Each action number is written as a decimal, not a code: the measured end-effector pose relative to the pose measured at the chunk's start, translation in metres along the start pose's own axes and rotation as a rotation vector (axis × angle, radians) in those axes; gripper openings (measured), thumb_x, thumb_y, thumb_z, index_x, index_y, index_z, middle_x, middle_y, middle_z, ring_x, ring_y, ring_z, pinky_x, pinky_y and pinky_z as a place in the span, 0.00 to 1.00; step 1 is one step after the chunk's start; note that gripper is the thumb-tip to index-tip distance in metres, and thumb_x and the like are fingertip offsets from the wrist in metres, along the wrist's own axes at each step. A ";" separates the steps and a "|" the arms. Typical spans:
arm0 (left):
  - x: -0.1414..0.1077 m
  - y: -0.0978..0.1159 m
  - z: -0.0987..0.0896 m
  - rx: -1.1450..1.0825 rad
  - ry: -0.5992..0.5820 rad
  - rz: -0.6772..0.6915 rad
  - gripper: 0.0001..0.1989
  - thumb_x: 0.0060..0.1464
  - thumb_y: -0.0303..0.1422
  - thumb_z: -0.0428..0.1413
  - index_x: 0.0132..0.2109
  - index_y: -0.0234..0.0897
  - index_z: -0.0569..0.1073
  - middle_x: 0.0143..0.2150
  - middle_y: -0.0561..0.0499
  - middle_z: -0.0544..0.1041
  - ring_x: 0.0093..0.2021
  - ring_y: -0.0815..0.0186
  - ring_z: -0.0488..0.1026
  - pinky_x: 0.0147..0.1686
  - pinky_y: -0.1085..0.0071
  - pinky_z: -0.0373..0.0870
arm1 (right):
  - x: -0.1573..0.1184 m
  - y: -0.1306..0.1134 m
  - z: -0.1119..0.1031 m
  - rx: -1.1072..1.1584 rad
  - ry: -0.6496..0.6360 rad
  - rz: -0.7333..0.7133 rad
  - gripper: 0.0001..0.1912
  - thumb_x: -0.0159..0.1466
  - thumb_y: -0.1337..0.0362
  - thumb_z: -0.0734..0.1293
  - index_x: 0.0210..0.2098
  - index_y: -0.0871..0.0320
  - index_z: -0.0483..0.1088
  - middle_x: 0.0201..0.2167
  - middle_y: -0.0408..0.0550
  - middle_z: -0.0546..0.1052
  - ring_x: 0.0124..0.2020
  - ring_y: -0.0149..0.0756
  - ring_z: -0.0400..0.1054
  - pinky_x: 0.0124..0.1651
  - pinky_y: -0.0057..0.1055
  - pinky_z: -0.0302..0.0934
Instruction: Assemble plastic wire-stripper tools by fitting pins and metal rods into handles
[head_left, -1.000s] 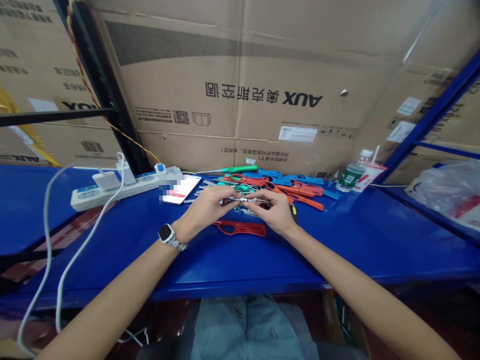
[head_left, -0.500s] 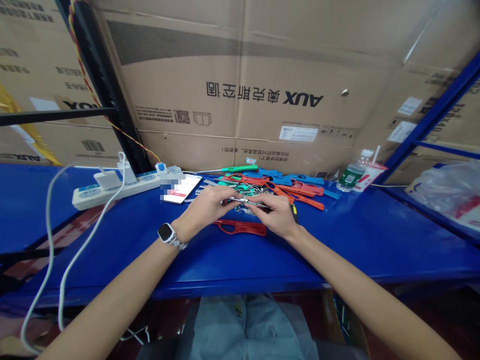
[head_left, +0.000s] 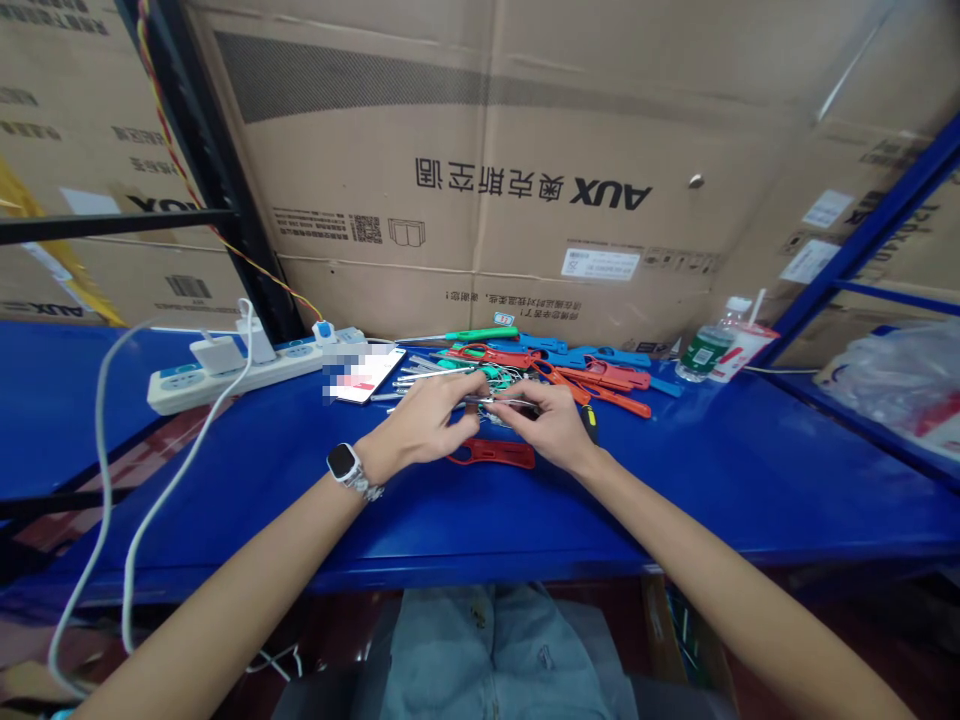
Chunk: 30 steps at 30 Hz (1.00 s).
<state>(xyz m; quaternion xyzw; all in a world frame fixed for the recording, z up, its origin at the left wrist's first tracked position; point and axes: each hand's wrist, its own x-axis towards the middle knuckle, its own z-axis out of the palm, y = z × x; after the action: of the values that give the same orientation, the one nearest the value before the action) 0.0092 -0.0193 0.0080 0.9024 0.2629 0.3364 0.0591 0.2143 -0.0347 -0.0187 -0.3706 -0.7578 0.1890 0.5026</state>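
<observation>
My right hand [head_left: 553, 422] pinches a slim metallic piece [head_left: 487, 401] between thumb and fingers. Curled around the other end of the same piece are the fingers of my left hand [head_left: 435, 412], its thumb lowered apart from the index finger. Exactly what the piece is, the fingers hide. Below it, flat on the blue table, lies a red plastic half-shell [head_left: 499, 454] with a loop at one end, shaped like a long lighter's casing. Just behind my hands is a jumble of small green and metal parts [head_left: 499, 377], and thin metal tubes [head_left: 431, 372] lie left of it.
Red casings [head_left: 611, 376] and blue casings [head_left: 559, 350] are piled behind, with a green-handled screwdriver [head_left: 484, 335]. A yellow-black handle [head_left: 589, 422] lies by my right hand. Left are a phone [head_left: 371, 375] and a power strip [head_left: 281, 370]; right, a bottle [head_left: 705, 350] and a cup [head_left: 742, 352].
My left thumb has come down and away from the index finger, and the left hand has shifted slightly right. My right hand keeps its pinch at nearly the same place.
</observation>
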 end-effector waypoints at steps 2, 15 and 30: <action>0.002 0.002 0.003 0.022 0.006 -0.086 0.15 0.66 0.38 0.47 0.33 0.39 0.70 0.27 0.52 0.72 0.26 0.65 0.67 0.28 0.68 0.58 | 0.000 0.001 0.002 0.037 -0.016 0.017 0.12 0.63 0.53 0.71 0.33 0.56 0.77 0.25 0.45 0.77 0.24 0.32 0.67 0.28 0.29 0.61; 0.005 -0.009 0.002 0.088 0.039 -0.312 0.16 0.59 0.38 0.54 0.25 0.39 0.68 0.22 0.53 0.72 0.22 0.69 0.63 0.24 0.69 0.49 | 0.003 0.005 -0.001 0.297 -0.118 0.227 0.20 0.66 0.43 0.67 0.36 0.54 0.69 0.23 0.39 0.72 0.18 0.28 0.61 0.22 0.26 0.58; 0.005 -0.004 -0.002 0.083 -0.033 -0.398 0.19 0.62 0.41 0.51 0.25 0.38 0.65 0.22 0.53 0.68 0.23 0.69 0.59 0.27 0.67 0.48 | 0.006 0.006 -0.011 0.002 -0.148 0.122 0.09 0.67 0.59 0.67 0.38 0.56 0.78 0.35 0.47 0.81 0.32 0.34 0.72 0.34 0.31 0.64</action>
<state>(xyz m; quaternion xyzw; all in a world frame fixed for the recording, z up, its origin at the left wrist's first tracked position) 0.0096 -0.0132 0.0116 0.8397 0.4486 0.2922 0.0913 0.2250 -0.0271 -0.0145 -0.4004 -0.7689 0.2469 0.4331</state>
